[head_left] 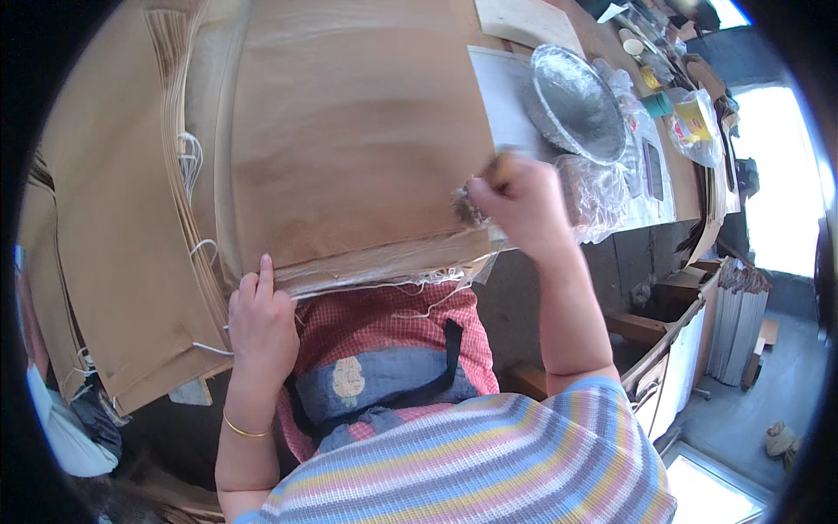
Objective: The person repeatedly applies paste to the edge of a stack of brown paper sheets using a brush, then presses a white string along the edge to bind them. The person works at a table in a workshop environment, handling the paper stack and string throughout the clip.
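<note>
A large sheet of brown kraft paper (pixel 358 122) lies flat on the work table in front of me, with more sheets under its near edge. My left hand (pixel 262 314) rests at its near left corner, index finger stretched onto the paper and the other fingers partly bent; I see nothing held in it. Over the right edge of the sheet, my right hand (pixel 524 201) is closed on a brush (pixel 465 210), its head at the paper's near right corner. Motion blurs the brush, so its bristles are hard to make out.
A round metal basin (pixel 580 105) smeared with something whitish stands to the right, beside crumpled clear plastic (pixel 595 196) and a phone (pixel 653 168). Stacked brown paper bags (pixel 105 175) with white string handles (pixel 189 162) lie left. A wooden crate (pixel 668 323) stands lower right.
</note>
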### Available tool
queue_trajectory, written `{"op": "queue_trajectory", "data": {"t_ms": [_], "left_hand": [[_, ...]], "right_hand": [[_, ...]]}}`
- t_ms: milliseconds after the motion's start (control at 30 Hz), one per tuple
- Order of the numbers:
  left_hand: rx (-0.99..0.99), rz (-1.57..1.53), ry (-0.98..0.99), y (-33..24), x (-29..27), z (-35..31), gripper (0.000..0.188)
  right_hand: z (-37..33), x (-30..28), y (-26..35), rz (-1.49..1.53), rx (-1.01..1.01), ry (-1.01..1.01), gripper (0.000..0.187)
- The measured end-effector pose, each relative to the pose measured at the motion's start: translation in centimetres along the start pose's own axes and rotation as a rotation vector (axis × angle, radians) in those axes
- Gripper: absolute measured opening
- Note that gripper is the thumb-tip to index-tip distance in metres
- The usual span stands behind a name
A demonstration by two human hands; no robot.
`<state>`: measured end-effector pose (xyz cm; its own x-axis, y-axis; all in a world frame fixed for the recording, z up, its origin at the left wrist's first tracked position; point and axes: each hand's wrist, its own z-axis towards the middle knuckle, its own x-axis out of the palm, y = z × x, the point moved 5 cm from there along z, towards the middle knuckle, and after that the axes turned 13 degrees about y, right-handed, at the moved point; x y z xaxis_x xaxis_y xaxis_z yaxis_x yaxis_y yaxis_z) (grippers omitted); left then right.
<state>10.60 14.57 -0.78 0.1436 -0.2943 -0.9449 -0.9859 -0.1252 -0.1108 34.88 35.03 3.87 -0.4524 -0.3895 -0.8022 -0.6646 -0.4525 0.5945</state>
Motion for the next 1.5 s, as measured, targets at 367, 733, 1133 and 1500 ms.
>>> {"op": "queue_trajectory", "data": {"t_ms": [367, 733, 1133, 1500], "left_hand": [[0.453, -0.715, 0.110, -1.4, -2.9, -4.4, 0.014], [0.220, -0.631, -0.048, -0.5, -9.1, -6.8, 0.005], [-0.003, -0.668, -0.268, 6.1, -0.3, 4.8, 0.007], [0.018, 0.118, -0.598, 2.8, -2.5, 3.2, 0.016]], "right_hand": [[-12.1, -6.2, -7.6, -0.689, 0.089, -0.281, 0.040], [-11.3, 5.7, 2.3, 0.838, -0.304, 0.594, 0.009], [-1.5, 4.1, -10.0, 0.371, 0.173, 0.176, 0.016], [-2.7, 4.1, -9.1, 0.164, 0.341, 0.021, 0.019]]}}
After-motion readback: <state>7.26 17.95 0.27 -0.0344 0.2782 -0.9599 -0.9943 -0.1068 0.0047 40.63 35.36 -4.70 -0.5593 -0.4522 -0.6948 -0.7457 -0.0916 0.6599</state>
